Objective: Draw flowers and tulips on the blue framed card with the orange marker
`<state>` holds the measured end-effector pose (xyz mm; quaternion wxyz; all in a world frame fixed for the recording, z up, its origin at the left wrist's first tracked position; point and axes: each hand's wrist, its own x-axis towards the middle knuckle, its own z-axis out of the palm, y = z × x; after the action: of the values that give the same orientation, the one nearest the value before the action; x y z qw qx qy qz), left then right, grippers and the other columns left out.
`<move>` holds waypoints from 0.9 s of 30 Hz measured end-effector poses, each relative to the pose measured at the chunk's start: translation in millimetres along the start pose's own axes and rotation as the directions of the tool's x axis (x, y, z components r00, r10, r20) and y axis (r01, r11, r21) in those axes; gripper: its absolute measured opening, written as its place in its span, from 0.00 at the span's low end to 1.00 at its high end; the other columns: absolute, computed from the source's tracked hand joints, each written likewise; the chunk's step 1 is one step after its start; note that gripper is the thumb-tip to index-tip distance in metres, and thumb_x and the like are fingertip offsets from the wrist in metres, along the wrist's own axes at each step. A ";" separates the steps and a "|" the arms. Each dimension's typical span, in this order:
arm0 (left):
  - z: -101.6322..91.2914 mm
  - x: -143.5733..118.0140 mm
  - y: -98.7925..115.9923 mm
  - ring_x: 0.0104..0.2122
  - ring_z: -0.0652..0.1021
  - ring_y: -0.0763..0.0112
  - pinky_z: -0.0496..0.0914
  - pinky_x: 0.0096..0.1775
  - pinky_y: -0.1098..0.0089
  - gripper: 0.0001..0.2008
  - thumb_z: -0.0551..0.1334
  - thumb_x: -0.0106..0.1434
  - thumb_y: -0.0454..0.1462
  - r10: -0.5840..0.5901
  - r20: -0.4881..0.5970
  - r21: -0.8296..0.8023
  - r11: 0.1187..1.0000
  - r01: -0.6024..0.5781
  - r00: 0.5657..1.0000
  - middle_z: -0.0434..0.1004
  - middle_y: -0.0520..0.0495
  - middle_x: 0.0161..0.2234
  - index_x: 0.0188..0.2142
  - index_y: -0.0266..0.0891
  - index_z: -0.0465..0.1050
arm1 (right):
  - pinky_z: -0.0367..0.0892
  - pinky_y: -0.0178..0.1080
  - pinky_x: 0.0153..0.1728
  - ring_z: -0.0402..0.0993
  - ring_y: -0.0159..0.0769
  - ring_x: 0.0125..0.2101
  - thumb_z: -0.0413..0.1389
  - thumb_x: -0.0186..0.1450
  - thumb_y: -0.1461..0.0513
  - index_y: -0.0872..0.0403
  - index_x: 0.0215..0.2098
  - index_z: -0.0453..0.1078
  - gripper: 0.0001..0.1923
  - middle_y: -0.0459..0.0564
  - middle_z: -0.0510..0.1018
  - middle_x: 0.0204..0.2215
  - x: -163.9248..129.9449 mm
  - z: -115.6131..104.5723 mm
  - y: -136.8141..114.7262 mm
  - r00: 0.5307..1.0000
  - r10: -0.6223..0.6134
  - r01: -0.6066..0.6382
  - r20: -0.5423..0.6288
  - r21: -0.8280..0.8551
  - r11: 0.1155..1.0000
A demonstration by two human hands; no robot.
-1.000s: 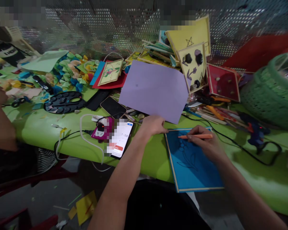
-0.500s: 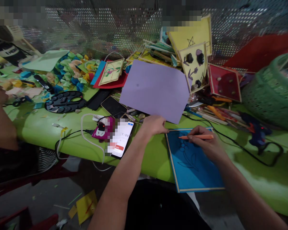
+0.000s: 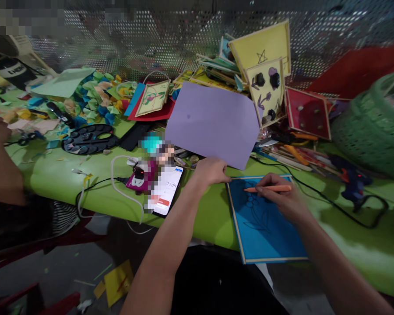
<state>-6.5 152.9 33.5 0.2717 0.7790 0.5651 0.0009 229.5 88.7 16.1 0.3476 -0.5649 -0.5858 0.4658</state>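
In front of me, on the right, lies a blue sheet (image 3: 276, 240) framed with thin wooden sticks. Dark lines on it outline a flower with a stem and leaves. My right hand (image 3: 279, 194) is closed around an orange pen (image 3: 280, 188), its tip against the upper part of the flower drawing. My left hand (image 3: 213, 170) has curled fingers, with the thumb on the sheet's top left corner; the other fingertips are hidden. Just beyond that hand is a large purple sheet (image 3: 213, 122).
A lit phone (image 3: 167, 192) and a purple power socket (image 3: 138, 177) with cables lie left of my arm. At right are a glue gun (image 3: 351, 179), its black cord and a green basket (image 3: 371, 127). Paper scraps (image 3: 95, 96) crowd the far left; another person's arm (image 3: 1, 162) shows there.
The orange pen has shifted very slightly in my right hand's grip area, its tip still near the top of the flower. My left hand and the blue sheet have stayed in place.
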 end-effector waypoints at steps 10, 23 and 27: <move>-1.6 -1.0 0.7 0.39 0.80 0.59 0.66 0.36 0.66 0.15 0.68 0.56 0.50 0.003 0.018 -0.003 1.000 -0.003 1.000 0.82 0.47 0.35 0.36 0.44 0.78 | 0.64 0.38 0.28 0.69 0.35 0.25 0.66 0.58 0.54 0.50 0.27 0.73 0.10 0.46 0.76 0.24 -0.5 3.8 -6.1 1.000 0.000 0.001 0.025 -0.026 1.000; -3.6 -2.1 2.2 0.40 0.80 0.59 0.67 0.38 0.66 0.15 0.68 0.56 0.50 -0.002 0.020 0.006 1.000 0.002 1.000 0.82 0.46 0.35 0.36 0.44 0.79 | 0.68 0.38 0.29 0.73 0.36 0.26 0.69 0.56 0.48 0.50 0.28 0.73 0.16 0.47 0.77 0.25 -0.5 6.0 -6.6 1.000 0.016 -0.017 0.020 0.018 1.000; -3.6 -2.3 2.6 0.39 0.80 0.58 0.67 0.38 0.65 0.14 0.68 0.56 0.49 -0.002 0.014 0.004 1.000 0.002 1.000 0.82 0.46 0.35 0.36 0.44 0.79 | 0.69 0.38 0.29 0.74 0.36 0.26 0.69 0.55 0.47 0.50 0.28 0.73 0.17 0.46 0.77 0.24 -0.3 7.3 -8.7 0.999 0.031 -0.031 0.018 0.035 0.999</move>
<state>-6.2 151.8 38.4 0.2743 0.7789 0.5639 -0.0060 219.8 87.9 22.0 0.3451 -0.5637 -0.5716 0.4862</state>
